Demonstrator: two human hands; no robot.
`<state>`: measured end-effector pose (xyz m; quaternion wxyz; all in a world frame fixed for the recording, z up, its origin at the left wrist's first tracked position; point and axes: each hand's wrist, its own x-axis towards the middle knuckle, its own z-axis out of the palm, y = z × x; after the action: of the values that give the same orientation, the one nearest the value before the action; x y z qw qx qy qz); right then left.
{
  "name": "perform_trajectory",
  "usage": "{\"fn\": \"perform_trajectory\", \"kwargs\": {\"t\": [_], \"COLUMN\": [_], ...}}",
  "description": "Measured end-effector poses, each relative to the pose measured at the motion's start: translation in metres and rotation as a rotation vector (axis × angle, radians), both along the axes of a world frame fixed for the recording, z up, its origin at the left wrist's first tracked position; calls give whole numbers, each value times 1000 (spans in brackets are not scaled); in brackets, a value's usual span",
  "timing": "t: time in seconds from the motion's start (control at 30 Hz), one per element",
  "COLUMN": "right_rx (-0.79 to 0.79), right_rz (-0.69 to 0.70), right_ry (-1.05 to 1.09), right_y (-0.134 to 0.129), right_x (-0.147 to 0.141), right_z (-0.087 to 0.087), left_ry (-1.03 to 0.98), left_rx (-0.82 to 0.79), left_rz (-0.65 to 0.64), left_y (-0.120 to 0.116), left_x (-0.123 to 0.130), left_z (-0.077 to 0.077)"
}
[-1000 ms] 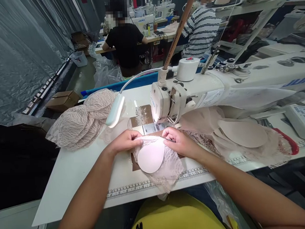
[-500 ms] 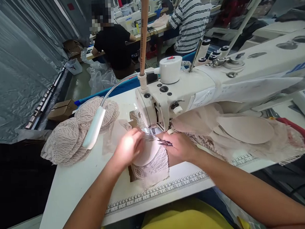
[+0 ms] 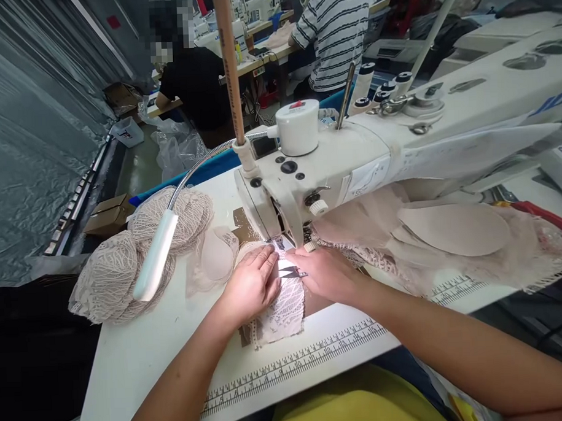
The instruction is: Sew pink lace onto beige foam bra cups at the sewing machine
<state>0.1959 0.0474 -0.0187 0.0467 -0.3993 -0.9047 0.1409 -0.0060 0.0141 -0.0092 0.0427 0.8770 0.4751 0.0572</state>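
Under the needle end of a white sewing machine point(image 3: 371, 152) lies a beige lace piece point(image 3: 282, 318), its lower part hanging toward the table's front edge. My left hand point(image 3: 253, 279) rests flat on the fabric just left of the presser foot, fingers stretched out and pressing it down. Close to the foot on the other side, my right hand point(image 3: 332, 273) is closed around small thread snips point(image 3: 291, 272), whose dark blades point left over the lace. Its fingertips also touch the fabric. The hand hides the snips' handle.
Stacks of lace cups point(image 3: 103, 269) sit at the left, under a bendy lamp point(image 3: 156, 258). A pale cup piece point(image 3: 218, 254) lies nearer the needle. More beige fabric point(image 3: 452, 229) fills the machine's right side. A ruler strip point(image 3: 309, 360) runs along the front edge. Two people work beyond.
My left hand has come down flat on the fabric, which now sits farther under the foot. The right hand keeps the snips near the needle. The camera view has shifted slightly.
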Motion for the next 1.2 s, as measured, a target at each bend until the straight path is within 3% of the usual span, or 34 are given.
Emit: {"fn": "perform_trajectory", "kwargs": {"t": [0.4, 0.77, 0.93, 1.2], "right_rx": [9, -8, -35, -4], "right_rz": [-14, 7, 35, 43], "right_ry": [33, 33, 32, 24], "right_y": [-2, -1, -1, 0], "right_x": [-1, -2, -1, -2], "right_z": [0, 0, 5, 0], "left_ry": [-11, -6, -13, -63], "left_rx": [-88, -40, 54, 40], "left_rz": [-107, -70, -111, -107], "left_y": [20, 19, 15, 19], "left_x": [-14, -13, -15, -21], "left_z": [-4, -3, -10, -15]}}
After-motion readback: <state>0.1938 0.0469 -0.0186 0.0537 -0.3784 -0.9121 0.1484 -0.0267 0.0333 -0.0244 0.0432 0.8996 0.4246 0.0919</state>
